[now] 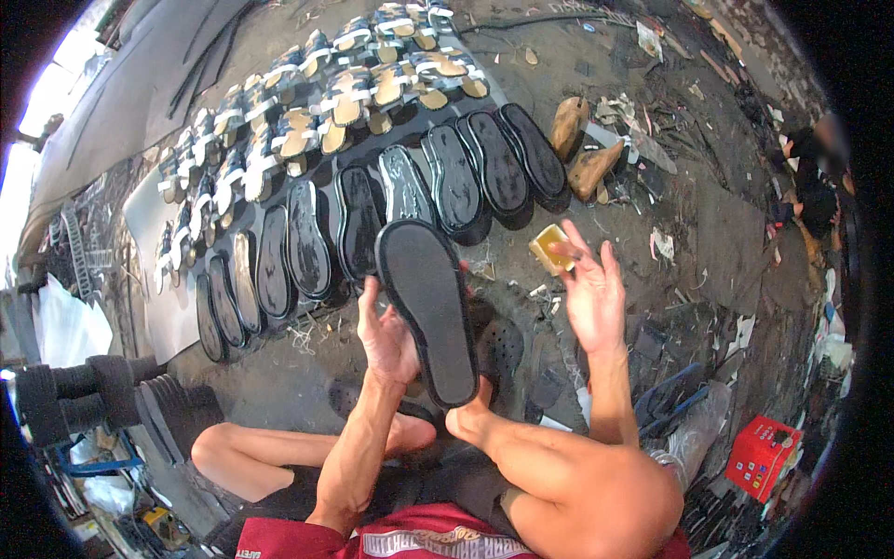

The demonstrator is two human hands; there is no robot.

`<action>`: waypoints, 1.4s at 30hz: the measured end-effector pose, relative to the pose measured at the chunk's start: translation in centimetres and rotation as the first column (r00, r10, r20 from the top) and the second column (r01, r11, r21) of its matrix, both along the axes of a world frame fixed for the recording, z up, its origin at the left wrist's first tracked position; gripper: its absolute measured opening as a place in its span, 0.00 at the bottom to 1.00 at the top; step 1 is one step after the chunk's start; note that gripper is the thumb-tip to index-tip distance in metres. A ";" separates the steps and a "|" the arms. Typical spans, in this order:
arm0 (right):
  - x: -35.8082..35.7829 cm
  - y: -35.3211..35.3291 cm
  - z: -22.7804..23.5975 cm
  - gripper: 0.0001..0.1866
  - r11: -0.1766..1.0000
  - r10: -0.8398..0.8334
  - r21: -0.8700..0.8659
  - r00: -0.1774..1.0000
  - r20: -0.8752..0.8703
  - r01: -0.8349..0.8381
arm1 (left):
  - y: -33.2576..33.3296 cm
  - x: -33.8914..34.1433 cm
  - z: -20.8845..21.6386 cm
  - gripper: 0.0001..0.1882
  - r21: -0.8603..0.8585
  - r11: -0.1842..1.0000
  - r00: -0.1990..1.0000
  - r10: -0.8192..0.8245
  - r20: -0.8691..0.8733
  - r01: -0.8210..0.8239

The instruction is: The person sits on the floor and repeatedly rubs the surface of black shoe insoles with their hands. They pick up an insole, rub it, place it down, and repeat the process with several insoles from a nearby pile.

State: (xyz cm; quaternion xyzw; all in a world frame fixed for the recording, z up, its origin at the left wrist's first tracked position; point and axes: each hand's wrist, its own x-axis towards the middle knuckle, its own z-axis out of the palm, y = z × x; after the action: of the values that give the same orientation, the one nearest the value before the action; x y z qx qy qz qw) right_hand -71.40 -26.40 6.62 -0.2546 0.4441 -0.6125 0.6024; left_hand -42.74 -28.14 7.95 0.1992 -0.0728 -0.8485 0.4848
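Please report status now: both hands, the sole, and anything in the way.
Left hand grips black sole, upright. Right hand open, beside yellow tin, not touching sole. Row of glued soles lies ahead, apart.

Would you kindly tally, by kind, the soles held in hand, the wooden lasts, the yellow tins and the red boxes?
Black sole held in the left hand: 1
Wooden lasts: 2
Yellow tin: 1
Red box: 1
Total: 5
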 end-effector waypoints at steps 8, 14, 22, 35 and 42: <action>9.9 -2.2 6.5 0.38 0.895 0.002 -0.259 0.583 -0.812 -0.364 | 1.1 -2.5 2.5 0.44 0.130 0.990 0.972 0.025 0.233 -0.057; 12.7 0.2 4.1 0.43 0.900 -0.094 -0.245 0.386 -0.918 -0.361 | 2.5 -3.7 1.3 0.45 -0.221 0.972 0.844 0.185 0.504 -0.081; 13.0 0.2 4.4 0.48 0.905 -0.061 -0.195 0.339 -0.939 -0.378 | 3.0 -3.6 2.0 0.41 -0.286 0.957 0.842 0.195 0.504 -0.050; 12.0 -0.8 4.1 0.46 0.902 -0.034 -0.121 0.210 -0.977 -0.414 | 2.5 -1.3 0.9 0.40 -0.125 0.991 0.860 0.016 0.510 0.056; 11.8 -1.1 4.1 0.46 0.903 -0.044 -0.109 0.163 -0.986 -0.415 | 2.2 -1.9 2.0 0.38 -0.073 0.997 0.860 0.009 0.511 0.033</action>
State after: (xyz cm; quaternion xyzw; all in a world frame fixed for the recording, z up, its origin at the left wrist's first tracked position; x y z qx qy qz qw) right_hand -59.59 -27.52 10.70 -0.7419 0.5687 -0.2969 0.1950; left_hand -44.63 -25.96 9.99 0.3969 -0.2333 -0.7651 0.4502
